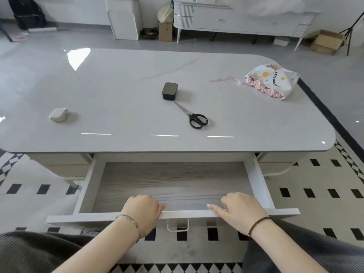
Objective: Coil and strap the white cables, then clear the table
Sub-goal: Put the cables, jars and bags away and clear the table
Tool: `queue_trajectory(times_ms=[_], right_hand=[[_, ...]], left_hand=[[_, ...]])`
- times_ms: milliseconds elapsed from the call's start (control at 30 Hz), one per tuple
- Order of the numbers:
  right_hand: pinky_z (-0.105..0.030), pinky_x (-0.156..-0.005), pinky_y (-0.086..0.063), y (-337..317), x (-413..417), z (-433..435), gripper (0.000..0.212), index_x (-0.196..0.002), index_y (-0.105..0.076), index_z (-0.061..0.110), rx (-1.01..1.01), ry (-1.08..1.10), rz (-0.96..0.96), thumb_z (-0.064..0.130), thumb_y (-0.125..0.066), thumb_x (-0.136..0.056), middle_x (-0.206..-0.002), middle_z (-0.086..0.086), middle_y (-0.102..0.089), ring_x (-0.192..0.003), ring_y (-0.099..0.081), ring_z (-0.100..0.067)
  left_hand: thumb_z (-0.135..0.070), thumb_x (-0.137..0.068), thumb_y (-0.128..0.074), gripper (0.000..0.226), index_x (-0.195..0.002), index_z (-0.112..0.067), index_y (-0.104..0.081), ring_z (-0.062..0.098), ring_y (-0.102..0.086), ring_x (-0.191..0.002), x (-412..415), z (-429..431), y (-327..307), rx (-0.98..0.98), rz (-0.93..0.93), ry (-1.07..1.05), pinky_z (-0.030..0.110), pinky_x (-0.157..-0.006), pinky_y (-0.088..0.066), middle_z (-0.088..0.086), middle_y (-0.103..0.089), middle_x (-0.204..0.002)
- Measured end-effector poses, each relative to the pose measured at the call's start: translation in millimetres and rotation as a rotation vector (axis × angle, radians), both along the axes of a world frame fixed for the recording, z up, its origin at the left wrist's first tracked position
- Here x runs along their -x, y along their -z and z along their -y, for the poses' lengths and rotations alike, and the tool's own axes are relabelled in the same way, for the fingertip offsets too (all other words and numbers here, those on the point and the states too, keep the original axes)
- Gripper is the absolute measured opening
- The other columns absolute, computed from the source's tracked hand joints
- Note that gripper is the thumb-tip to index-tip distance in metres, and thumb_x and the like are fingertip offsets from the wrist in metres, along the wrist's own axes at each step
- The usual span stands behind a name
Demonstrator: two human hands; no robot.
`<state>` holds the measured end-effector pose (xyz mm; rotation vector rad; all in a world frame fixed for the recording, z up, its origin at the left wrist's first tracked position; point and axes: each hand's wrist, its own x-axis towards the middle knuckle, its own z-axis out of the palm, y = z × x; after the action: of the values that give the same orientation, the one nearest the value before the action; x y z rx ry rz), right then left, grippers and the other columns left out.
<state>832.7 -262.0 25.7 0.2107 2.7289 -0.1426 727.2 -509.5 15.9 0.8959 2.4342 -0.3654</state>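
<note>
Left hand (141,211) and right hand (242,211) on drawer front (78,217); "SPECIALLY" on printed pouch (273,79)

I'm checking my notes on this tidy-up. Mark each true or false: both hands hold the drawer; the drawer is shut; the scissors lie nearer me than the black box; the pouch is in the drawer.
1. The left hand and right hand hold the front of the drawer: true.
2. The drawer is shut: false, it is pulled open.
3. The scissors lie nearer than the black box: true.
4. The pouch is in the drawer: false, it lies on the table, far right.
</note>
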Motion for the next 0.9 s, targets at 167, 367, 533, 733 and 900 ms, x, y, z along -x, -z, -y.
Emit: queue_trajectory(times_ms=[167,367,533,733,900], right_hand=[[-0.029,-0.065,-0.045,4,-1,5,0.059,-0.067,-0.043,0.021,-0.037,-0.022,-0.026,0.065,-0.019,-0.099,-0.078,0.002,-0.056,-0.075,-0.057,-0.015],[-0.031,-0.062,-0.043,-5,3,2,0.057,-0.068,-0.044,0.019,0.031,-0.011,0.062,0.063,-0.027,-0.099,-0.070,0.002,-0.049,-0.063,-0.048,-0.015],[-0.023,-0.062,-0.041,-54,17,-30,0.040,-0.078,-0.062,0.024,0.351,0.121,-0.035,0.055,-0.045,-0.098,-0.075,0.008,-0.058,-0.065,-0.050,-0.008],[-0.033,-0.088,-0.046,-63,88,-125,0.019,-0.098,-0.068,0.020,0.310,0.230,-0.403,0.030,-0.051,-0.098,-0.103,0.006,-0.060,-0.102,-0.057,-0.017],[-0.032,-0.118,-0.020,4,125,-208,0.046,-0.148,-0.041,0.017,0.124,0.290,-0.265,0.018,-0.044,-0.102,-0.155,-0.008,-0.035,-0.144,-0.029,-0.026]], left_hand=[[-0.037,-0.109,-0.016,0.048,-0.117,-0.017,-0.058,0.025,-0.059,-0.108,-2,-2,-3,0.037,0.033,0.021,0.033,-0.082,-0.041,0.004,-0.060,-0.117],[-0.045,-0.106,-0.025,0.042,-0.097,-0.022,-0.058,0.023,-0.063,-0.093,-1,-2,-9,-0.144,0.050,-0.047,0.032,-0.078,-0.042,-0.002,-0.061,-0.095],[-0.041,-0.104,-0.038,0.028,-0.100,-0.036,-0.065,0.002,-0.057,-0.090,12,-23,-25,-0.614,-0.042,-0.008,0.014,-0.077,-0.037,-0.021,-0.065,-0.091],[-0.031,-0.103,-0.039,0.028,-0.103,-0.028,-0.067,0.006,-0.049,-0.107,60,-134,-34,-0.898,0.053,0.249,0.026,-0.090,-0.044,-0.015,-0.058,-0.102],[-0.023,-0.106,-0.030,0.045,-0.150,-0.014,-0.036,0.023,-0.023,-0.148,100,-260,4,-0.780,0.064,0.134,0.033,-0.120,-0.015,0.005,-0.031,-0.156]])
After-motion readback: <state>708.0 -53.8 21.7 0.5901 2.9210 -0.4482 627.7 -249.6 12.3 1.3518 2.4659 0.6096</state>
